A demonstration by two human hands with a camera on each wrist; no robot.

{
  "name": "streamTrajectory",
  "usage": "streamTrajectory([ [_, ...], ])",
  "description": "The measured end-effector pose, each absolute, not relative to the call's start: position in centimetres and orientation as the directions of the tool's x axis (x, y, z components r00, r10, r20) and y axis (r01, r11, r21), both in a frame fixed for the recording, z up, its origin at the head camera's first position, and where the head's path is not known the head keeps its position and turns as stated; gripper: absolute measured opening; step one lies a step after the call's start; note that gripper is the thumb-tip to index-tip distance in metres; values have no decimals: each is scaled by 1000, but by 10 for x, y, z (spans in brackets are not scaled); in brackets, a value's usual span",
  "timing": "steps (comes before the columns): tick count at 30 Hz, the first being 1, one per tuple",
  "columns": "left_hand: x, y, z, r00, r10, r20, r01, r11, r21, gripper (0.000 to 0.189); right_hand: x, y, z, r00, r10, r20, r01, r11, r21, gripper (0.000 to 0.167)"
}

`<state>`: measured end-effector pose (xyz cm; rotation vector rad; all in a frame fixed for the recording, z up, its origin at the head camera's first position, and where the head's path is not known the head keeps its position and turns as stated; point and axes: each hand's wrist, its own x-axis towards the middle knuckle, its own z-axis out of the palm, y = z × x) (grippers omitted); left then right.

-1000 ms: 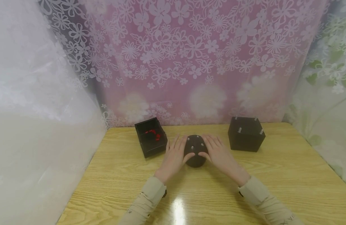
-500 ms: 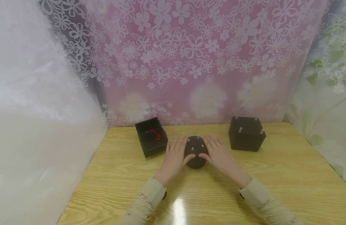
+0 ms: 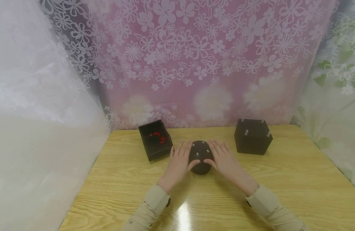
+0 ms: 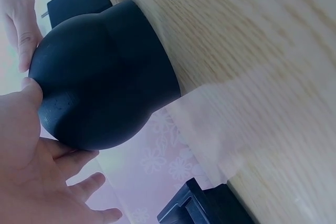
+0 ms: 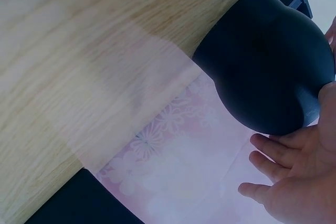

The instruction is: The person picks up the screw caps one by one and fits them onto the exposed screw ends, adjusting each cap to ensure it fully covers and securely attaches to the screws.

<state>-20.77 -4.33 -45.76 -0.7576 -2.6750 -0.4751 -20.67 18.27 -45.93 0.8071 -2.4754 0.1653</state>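
Observation:
A black, rounded, dome-like object stands at mid-table, a few small shiny pegs on its top. In the wrist views its bulging upper part narrows to a flat-edged base at the wooden table. My left hand touches its left side; the fingers are extended and the thumb reaches across the front. On the right side, my right hand mirrors this, thumb toward the other thumb. In the right wrist view, the right hand's fingertips lie at the dome's curve, some apart from it. Both palms are hidden from above.
Left of the hands is an open black box with red bits inside, close to the left fingertips. A black block with several clear pegs on top stands at the back right. A pink floral curtain hangs behind the wooden table.
The black rounded object has shifted very slightly toward me, with both hands staying on its sides. The box and the block keep their places on the table.

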Motion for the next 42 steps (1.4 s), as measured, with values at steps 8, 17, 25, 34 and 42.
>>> streamTrajectory([
  [8,-204,-44,-457,-814,436,384,539,813,220,79,-203,181,-459,-681,-508,527,-581,813,34,87],
  [17,-198,-46,-457,-822,434,369,533,815,228,80,-199,179,-460,-692,-502,518,-568,822,37,90],
  [25,-195,-47,-457,-820,434,374,534,816,223,80,-197,179,-460,-700,-500,510,-578,816,8,88],
  [34,-193,-47,-460,-823,435,364,537,805,251,79,-196,187,-454,-750,-522,405,-575,818,-11,86],
  [42,-195,-48,-459,-826,441,350,538,802,260,79,-195,189,-452,-739,-537,407,-572,819,44,86],
])
